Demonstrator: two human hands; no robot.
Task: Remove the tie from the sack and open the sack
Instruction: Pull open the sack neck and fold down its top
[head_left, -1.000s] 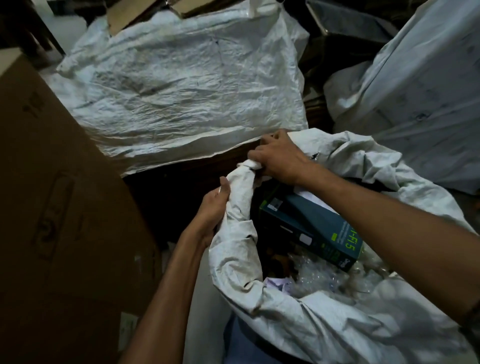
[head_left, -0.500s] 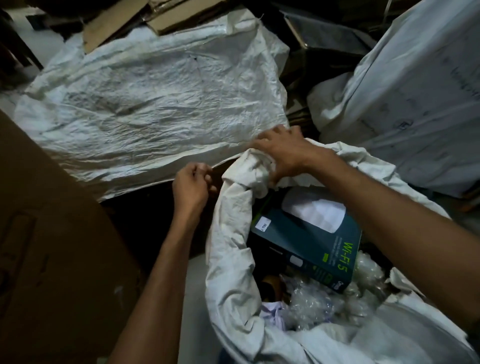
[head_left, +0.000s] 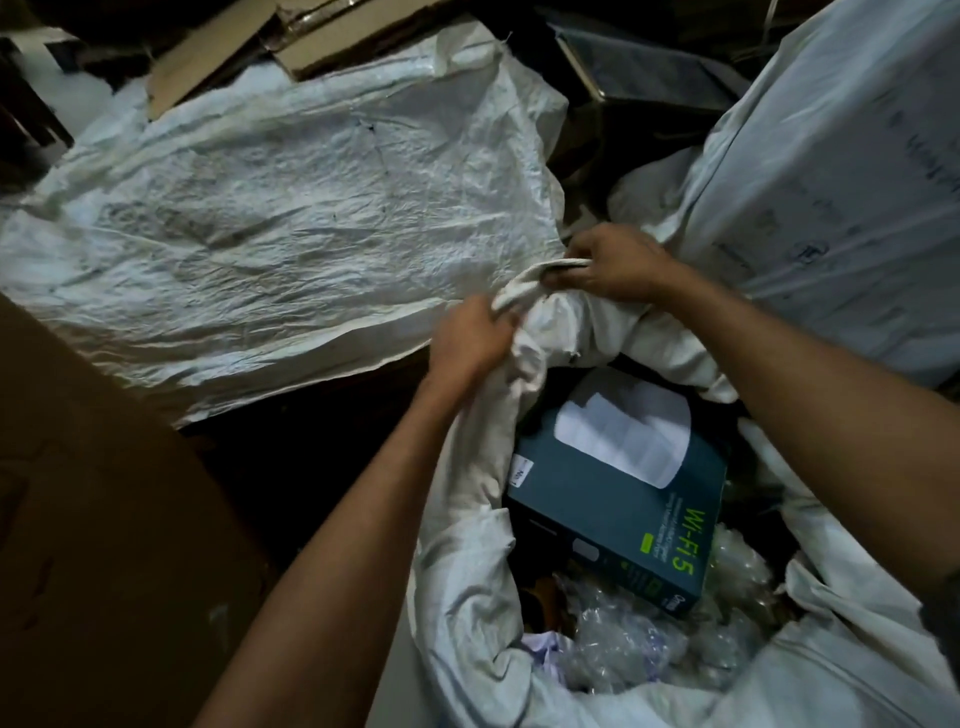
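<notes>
The white woven sack (head_left: 467, 519) stands open in front of me, its rim rolled down. Inside lie a dark teal Wi-Fi box (head_left: 623, 509) and crumpled clear plastic wrap (head_left: 649, 639). At the far edge of the rim, a twisted bunch of sack cloth (head_left: 524, 288) stretches between my hands. My left hand (head_left: 470, 338) grips its lower end where it joins the rim. My right hand (head_left: 608, 265) pinches its upper end. No separate tie shows; any knot is hidden under my fingers.
Another white sack (head_left: 270, 223) lies flat beyond the hands, with cardboard pieces (head_left: 218, 57) on its far edge. A large brown carton (head_left: 93, 545) fills the left. A bulky white wrapped bundle (head_left: 831, 182) stands at the right. The dark floor gap (head_left: 291, 447) lies between carton and sack.
My left hand came back from beside the sack to grip the rim cloth. My right hand pulled the twisted end up and right, stretching it between both hands. The view shifted slightly.
</notes>
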